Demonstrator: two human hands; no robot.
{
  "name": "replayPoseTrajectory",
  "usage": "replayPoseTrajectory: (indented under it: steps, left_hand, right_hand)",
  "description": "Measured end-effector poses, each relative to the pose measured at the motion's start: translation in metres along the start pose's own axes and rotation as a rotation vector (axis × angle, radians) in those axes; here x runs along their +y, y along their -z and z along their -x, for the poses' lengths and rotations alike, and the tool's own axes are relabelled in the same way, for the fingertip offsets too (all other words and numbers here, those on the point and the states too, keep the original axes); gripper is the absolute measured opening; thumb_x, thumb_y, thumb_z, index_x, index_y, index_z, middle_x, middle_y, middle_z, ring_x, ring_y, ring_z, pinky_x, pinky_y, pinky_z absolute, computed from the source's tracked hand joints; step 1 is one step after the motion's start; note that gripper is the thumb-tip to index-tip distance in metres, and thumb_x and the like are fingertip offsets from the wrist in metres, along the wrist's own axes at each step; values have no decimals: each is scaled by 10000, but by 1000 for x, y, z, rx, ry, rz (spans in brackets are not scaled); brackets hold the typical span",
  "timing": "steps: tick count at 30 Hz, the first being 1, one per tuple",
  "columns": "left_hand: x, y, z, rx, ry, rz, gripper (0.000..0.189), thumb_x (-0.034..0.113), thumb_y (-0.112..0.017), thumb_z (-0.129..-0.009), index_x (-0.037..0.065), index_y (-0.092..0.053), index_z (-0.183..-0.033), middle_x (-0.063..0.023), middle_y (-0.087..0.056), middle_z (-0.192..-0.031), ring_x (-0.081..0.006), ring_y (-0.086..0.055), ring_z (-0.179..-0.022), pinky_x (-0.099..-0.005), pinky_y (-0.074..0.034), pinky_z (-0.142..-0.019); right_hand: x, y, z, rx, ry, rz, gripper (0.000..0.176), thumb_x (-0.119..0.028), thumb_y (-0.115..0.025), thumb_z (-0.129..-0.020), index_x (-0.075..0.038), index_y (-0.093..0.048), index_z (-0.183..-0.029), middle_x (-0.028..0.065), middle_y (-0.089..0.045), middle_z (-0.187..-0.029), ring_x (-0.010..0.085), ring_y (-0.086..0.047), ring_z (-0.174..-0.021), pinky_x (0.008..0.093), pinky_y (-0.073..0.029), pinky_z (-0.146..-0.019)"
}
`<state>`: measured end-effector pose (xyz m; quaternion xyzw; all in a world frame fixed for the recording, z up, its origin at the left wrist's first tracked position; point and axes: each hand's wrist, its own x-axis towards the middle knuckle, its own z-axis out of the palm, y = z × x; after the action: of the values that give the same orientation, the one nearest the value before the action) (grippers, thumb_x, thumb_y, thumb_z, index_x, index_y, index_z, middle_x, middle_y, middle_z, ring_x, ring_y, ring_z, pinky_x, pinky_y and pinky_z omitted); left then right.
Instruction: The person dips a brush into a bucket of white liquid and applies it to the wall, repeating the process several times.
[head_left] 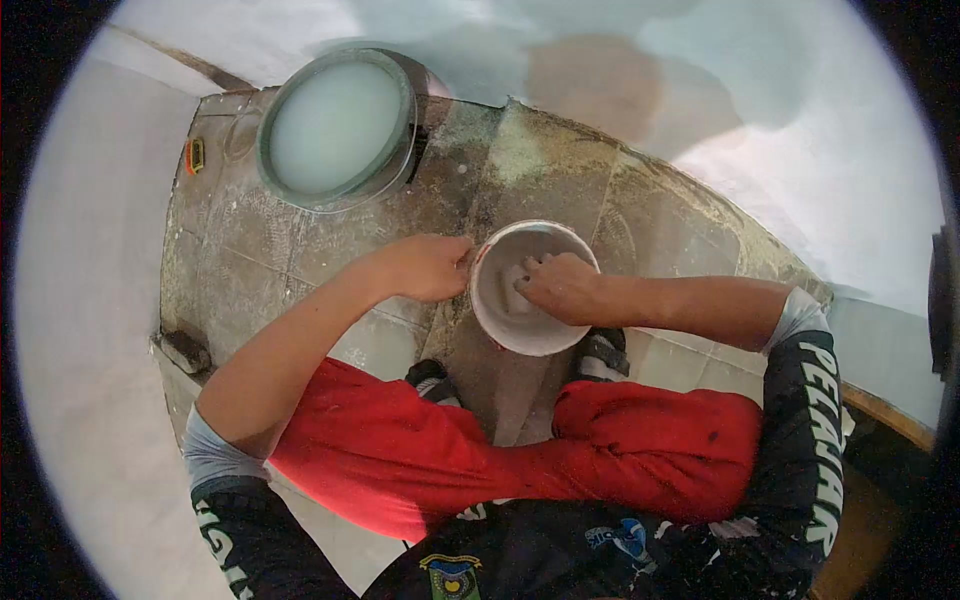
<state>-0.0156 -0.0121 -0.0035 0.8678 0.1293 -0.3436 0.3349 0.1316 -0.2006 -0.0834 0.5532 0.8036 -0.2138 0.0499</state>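
Note:
A small white bucket (484, 312) stands on the floor between my feet, with a greyish-white coating on its inner wall. At its left rim is my left hand (437, 267), fingers curled and closed against the edge. My right hand (562, 288) reaches in over the right rim, its fingers bent inside the bucket. Beside those fingertips sits a pale, whitish lump (515, 290); whether it is a soft cloth or wet paste I cannot make out. The underside of the right hand is hidden.
A large round tub (400, 170) of cloudy whitish water (335, 128) stands by the wall at the upper left. A small yellow-and-red packet (195, 155) lies left of it. A dark block (184, 351) rests at the left floor edge. White walls border the stained tile floor (390, 225).

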Motion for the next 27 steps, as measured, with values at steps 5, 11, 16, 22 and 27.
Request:
replayPoseTrajectory:
  steps: [5, 11, 16, 22, 27]
  left_hand:
    - [-7, -5, -5, 27, -14, -43, 395, 293, -471, -911, -15, -519, -1152, -280, -593, -1106, -431, -561, -1070, -466, -450, -916]
    - [-9, -6, -5, 44, -38, -30, 388, 313, -478, -914, -1, -530, -1136, -271, -602, -1077, -433, -572, -1031, -477, -453, -885]
    - [-6, -5, -6, -11, 2, -56, 375, 332, -479, -918, 9, -556, -1092, -259, -612, -1051, -425, -580, -1009, -478, -458, -868]
    - [-6, -11, -9, -51, 18, -88, 416, 377, -490, -921, 10, -579, -1095, -250, -621, -1049, -413, -590, -1002, -480, -458, -873]
    - [-1, -12, -10, -117, 28, -93, 443, 392, -500, -921, -3, -578, -1105, -244, -623, -1062, -406, -589, -1016, -479, -458, -882]
  right_hand:
    - [-5, 5, -4, -159, -30, 21, 310, -81, -598, -772, -2, -604, -1072, 234, -564, -1096, 353, -639, -933, 415, -547, -736]
    - [-5, -11, -7, -95, -50, -29, 351, -100, -616, -751, 29, -586, -1076, 237, -569, -1075, 365, -639, -906, 420, -548, -752]
    - [-4, -21, -11, -92, 39, -13, 363, -86, -610, -739, 62, -576, -1068, 270, -578, -1047, 379, -645, -885, 430, -549, -731]
    - [-18, 5, -4, -127, -246, -133, 362, -83, -612, -715, 84, -592, -1036, 313, -589, -974, 393, -645, -850, 411, -556, -683]
    - [-9, -4, -18, -201, -225, -110, 277, -55, -608, -691, 72, -644, -934, 313, -609, -925, 407, -646, -846, 416, -558, -670]
